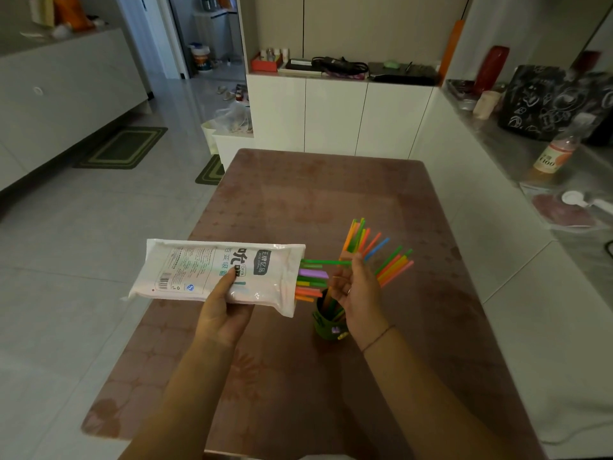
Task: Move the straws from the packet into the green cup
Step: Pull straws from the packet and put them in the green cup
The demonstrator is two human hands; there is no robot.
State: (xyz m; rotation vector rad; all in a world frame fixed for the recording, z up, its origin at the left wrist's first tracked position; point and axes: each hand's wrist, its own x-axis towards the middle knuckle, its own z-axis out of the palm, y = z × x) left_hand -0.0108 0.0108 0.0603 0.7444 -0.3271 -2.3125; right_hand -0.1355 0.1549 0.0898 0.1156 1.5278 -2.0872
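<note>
1. White printed plastic packet: held level in your left hand, thumb pressed across its top face, the other fingers curled beneath.
2. Bundle of purple, green and orange plastic straws: ends poke from the packet's open mouth, just short of your right fingers.
3. Single long green straw: reaches out of that mouth, far end pinched in the fingertips of your right hand.
4. Small green cup: upright on the brown patterned table, directly below your right palm.
5. Fanned straws in the cup: they spread up beyond your right fingertips.
</note>
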